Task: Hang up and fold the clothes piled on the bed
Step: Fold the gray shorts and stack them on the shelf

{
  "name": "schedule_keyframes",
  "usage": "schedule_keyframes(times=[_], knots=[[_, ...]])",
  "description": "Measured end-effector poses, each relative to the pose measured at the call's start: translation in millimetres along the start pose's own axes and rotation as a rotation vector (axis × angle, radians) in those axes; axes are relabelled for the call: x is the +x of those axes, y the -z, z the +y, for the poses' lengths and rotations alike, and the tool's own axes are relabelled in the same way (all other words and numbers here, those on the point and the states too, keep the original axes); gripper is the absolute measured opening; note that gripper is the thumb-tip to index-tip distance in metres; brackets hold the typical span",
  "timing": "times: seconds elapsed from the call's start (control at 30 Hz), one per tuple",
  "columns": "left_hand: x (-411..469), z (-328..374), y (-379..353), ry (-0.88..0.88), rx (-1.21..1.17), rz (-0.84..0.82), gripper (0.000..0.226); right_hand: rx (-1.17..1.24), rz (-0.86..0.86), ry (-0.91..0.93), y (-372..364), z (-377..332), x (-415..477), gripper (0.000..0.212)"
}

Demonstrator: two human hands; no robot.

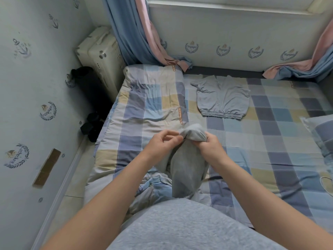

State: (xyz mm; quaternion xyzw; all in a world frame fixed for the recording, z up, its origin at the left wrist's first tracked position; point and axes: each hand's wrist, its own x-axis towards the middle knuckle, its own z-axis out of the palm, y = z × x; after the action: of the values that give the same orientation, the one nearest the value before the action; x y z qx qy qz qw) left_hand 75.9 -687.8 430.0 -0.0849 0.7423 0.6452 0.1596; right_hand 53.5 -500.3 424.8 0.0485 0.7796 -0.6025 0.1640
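I hold a grey garment [185, 170] up over the bed's near side; most of it hangs down in a bunch towards my body. My right hand [210, 143] grips its top in a fist, with cloth bulging out above the knuckles. My left hand [164, 141] pinches the same top edge just to the left, fingers curled. A second piece, grey shorts with an elastic waistband [222, 97], lies spread flat on the checked bed sheet [270, 134] further back.
A folded checked quilt [153, 101] lies along the bed's left side. A pillow [320, 134] sits at the right edge. Blue and pink curtains [137, 33] hang at the far wall. A cream appliance [99, 53] and dark items [91, 127] stand in the narrow left gap.
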Motion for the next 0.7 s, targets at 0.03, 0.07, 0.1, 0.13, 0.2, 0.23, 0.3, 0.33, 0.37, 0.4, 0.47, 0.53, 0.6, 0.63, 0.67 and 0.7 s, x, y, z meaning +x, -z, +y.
schedule_keyframes(times=[0.03,0.07,0.1,0.13,0.2,0.23,0.3,0.33,0.37,0.4,0.47,0.53,0.6,0.63,0.67,0.7], knots=[[-2.7,-4.7,-0.7,0.034,0.046,-0.055,0.024,0.012,0.016,-0.006,2.2,-4.0,0.2,0.011],[-5.7,-8.6,-2.6,0.061,0.066,-0.121,0.033,0.029,0.030,-0.008,3.6,-7.7,-0.3,0.011],[-8.5,-12.3,-4.9,0.086,0.072,-0.189,0.042,0.059,0.041,-0.011,4.4,-11.3,-0.8,0.010],[-10.6,-16.4,-7.4,0.108,0.073,-0.248,0.049,0.099,0.048,-0.013,5.0,-14.9,-1.9,0.008],[-13.4,-22.3,-11.7,0.140,0.109,-0.289,0.060,0.199,0.052,-0.018,6.6,-22.3,-5.3,0.009],[-14.1,-23.2,-12.6,0.135,0.137,-0.283,0.061,0.250,0.048,-0.023,7.5,-25.6,-7.1,0.010],[-12.9,-23.8,-12.7,0.079,0.165,-0.262,0.047,0.349,0.053,-0.040,8.3,-30.3,-10.9,0.010],[-12.6,-22.8,-12.8,0.041,0.160,-0.247,0.036,0.398,0.061,-0.052,8.7,-31.3,-12.2,0.010],[-12.4,-21.4,-12.9,0.007,0.149,-0.224,0.027,0.449,0.065,-0.062,8.9,-31.8,-12.8,0.009],[-12.3,-19.0,-13.1,-0.022,0.137,-0.195,0.023,0.500,0.061,-0.063,9.6,-31.7,-12.8,0.009],[-10.9,-14.6,-14.1,-0.060,0.110,-0.105,0.022,0.578,0.011,-0.019,10.9,-30.5,-12.0,0.017],[-8.4,-9.2,-13.4,-0.055,0.021,0.014,0.020,0.511,-0.090,0.027,11.7,-25.5,-12.7,0.039],[-5.1,-5.2,-9.7,-0.012,-0.121,0.108,0.022,0.252,-0.192,0.026,11.9,-16.3,-17.0,0.075],[-3.3,-3.9,-6.9,0.014,-0.164,0.139,0.022,0.146,-0.245,0.010,10.5,-10.3,-20.5,0.092],[-1.8,-3.0,-4.8,0.036,-0.186,0.155,0.022,0.079,-0.305,-0.004,8.2,-4.0,-24.2,0.102],[-1.2,-2.1,-3.4,0.053,-0.202,0.156,0.023,0.046,-0.371,-0.019,3.8,1.9,-28.5,0.106]])
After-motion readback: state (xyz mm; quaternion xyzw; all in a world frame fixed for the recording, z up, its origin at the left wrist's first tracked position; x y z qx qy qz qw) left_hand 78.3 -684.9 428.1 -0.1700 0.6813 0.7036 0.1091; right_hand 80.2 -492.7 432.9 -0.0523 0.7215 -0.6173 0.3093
